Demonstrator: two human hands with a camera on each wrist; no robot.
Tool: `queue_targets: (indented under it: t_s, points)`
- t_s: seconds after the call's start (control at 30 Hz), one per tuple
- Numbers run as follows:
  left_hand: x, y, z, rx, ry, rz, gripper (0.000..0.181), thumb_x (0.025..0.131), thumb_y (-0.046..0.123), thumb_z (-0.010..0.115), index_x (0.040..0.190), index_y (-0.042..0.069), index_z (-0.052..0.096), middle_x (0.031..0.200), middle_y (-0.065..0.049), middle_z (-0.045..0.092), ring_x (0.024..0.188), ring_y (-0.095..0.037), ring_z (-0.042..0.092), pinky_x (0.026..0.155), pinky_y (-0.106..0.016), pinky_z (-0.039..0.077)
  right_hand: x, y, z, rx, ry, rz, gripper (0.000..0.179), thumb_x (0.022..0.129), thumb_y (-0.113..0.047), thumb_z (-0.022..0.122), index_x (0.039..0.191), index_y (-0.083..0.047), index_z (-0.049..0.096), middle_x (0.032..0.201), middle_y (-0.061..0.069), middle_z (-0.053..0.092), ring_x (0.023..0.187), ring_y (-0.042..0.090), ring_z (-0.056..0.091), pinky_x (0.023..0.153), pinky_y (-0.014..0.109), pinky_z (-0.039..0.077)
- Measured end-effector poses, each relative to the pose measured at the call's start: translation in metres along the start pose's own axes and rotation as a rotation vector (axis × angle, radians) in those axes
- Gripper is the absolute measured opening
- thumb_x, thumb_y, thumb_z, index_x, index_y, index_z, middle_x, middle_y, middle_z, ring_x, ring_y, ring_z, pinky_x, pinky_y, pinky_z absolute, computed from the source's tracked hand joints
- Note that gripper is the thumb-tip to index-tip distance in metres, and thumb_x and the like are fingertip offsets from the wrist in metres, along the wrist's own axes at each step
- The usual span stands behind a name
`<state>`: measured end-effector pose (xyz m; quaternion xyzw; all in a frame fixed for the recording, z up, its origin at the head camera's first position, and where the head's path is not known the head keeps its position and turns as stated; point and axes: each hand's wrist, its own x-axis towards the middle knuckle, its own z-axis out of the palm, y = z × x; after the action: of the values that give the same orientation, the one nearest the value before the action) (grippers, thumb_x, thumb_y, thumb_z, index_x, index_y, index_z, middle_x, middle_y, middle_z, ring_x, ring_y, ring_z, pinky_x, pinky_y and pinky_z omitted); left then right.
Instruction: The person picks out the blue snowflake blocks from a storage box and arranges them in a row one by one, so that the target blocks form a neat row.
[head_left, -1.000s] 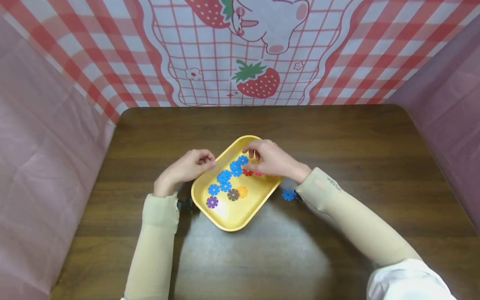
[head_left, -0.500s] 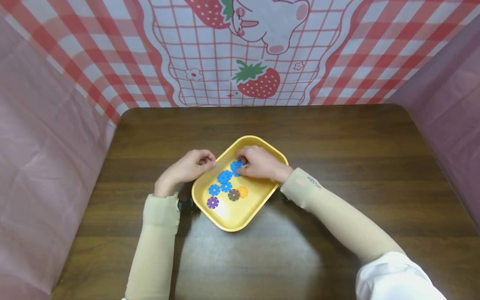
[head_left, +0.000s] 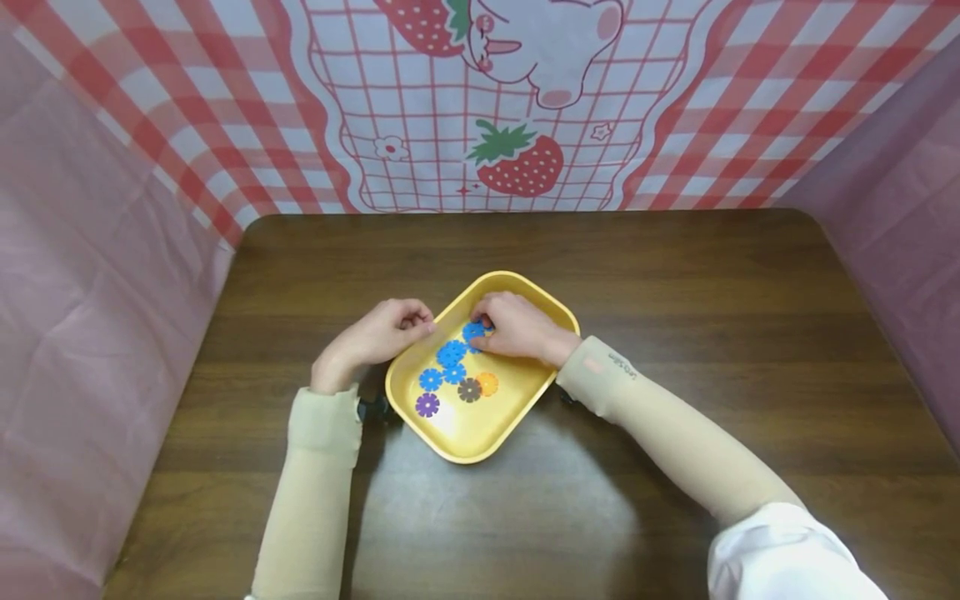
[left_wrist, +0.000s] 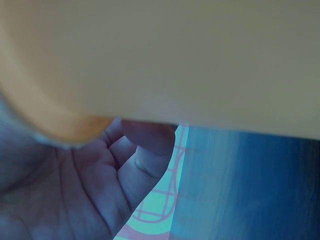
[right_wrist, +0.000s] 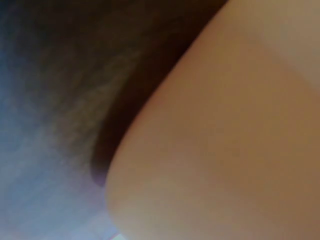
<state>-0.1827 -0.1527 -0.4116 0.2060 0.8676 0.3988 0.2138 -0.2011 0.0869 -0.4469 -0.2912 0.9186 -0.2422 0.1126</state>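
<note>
Inside the yellow tray, blue discs look light, stiff and slippery, best pinched by their edges; the right hand bends over one, the left hand curls at the tray's side, both grips unclear

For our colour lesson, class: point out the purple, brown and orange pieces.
Purple piece (head_left: 425, 407): head view, near centre.
Brown piece (head_left: 468, 392): head view, near centre.
Orange piece (head_left: 490, 385): head view, near centre.
</note>
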Motion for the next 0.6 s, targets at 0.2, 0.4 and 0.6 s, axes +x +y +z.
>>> queue_targets:
  t_s: [0.2, 0.4, 0.6]
  points:
    - [-0.0012, 0.0001, 0.001, 0.002, -0.002, -0.011, 0.017, 0.099, 0.015, 0.063, 0.105, -0.001, 0.067, 0.09, -0.009, 0.065, 0.081, -0.021, 0.058, 0.075, -0.033, 0.05, -0.0002, -0.0008, 0.0, 0.02, -0.01, 0.009, 0.034, 0.086, -0.028, 0.079, 0.107, -0.002, 0.072, 0.094, 0.004, 0.063, 0.083, 0.016, 0.058, 0.077, 0.029, 0.049]
    - [-0.001, 0.0002, 0.001, 0.002, 0.002, -0.003, 0.017, 0.099, 0.015, 0.063, 0.104, -0.002, 0.066, 0.09, -0.01, 0.064, 0.081, -0.021, 0.058, 0.074, -0.033, 0.05, -0.0013, -0.0017, -0.0013, 0.021, -0.006, 0.012, 0.037, 0.084, -0.03, 0.081, 0.106, -0.003, 0.072, 0.092, 0.003, 0.063, 0.082, 0.016, 0.057, 0.077, 0.029, 0.048]
    - [0.0002, 0.0, 0.0009, 0.007, 0.0, 0.014, 0.017, 0.099, 0.013, 0.062, 0.104, -0.002, 0.066, 0.09, -0.01, 0.065, 0.08, -0.021, 0.058, 0.074, -0.032, 0.049, -0.0018, -0.0014, -0.0018, 0.012, 0.003, 0.011, 0.034, 0.083, -0.03, 0.082, 0.104, -0.004, 0.072, 0.089, 0.002, 0.062, 0.08, 0.016, 0.057, 0.075, 0.029, 0.047]
